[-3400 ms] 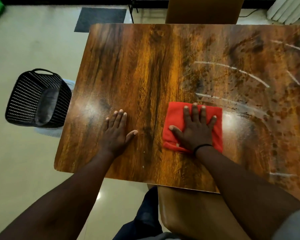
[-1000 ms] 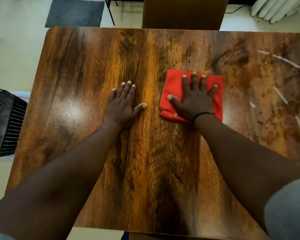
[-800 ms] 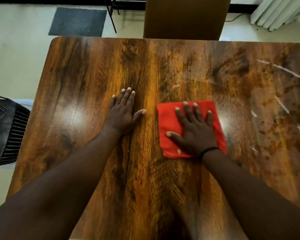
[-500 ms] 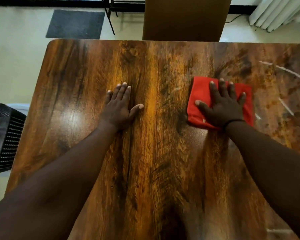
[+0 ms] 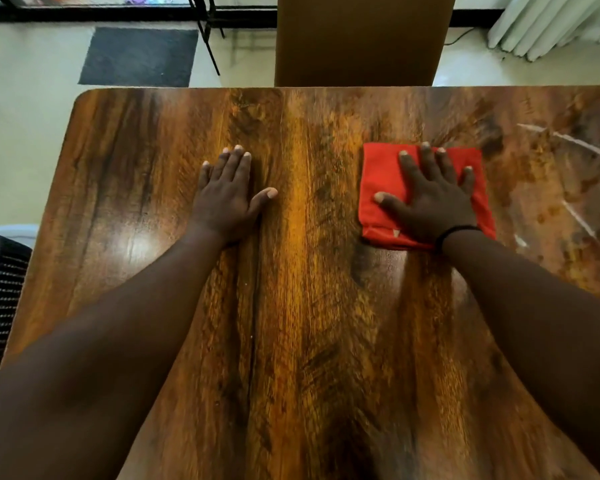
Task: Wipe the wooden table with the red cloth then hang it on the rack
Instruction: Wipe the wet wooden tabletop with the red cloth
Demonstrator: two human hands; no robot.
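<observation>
I see the wooden surface (image 5: pixel 309 306) filling most of the head view, glossy, with dark grain running away from me and pale streaks and specks on its right part. Beyond its far edge stands a brown chair back (image 5: pixel 361 39), with a dark floor mat (image 5: pixel 139 57) to its left on the pale floor and white curtain folds (image 5: pixel 551 22) at the upper right. A black perforated basket (image 5: pixel 0 299) sits on the floor just off the surface's left edge, only partly in view. The red cloth (image 5: pixel 381 188) lies folded flat on the right half of the surface, well apart from my left hand. My right hand (image 5: pixel 430 199) presses down on the cloth with fingers (image 5: pixel 430 164) straight and spread, released, not curled round it; a thin black band (image 5: pixel 459 231) circles that wrist. My left hand (image 5: pixel 226 195) rests palm-down on bare wood near the middle, its fingers straight and together, thumb out to the side, grasping nothing.
</observation>
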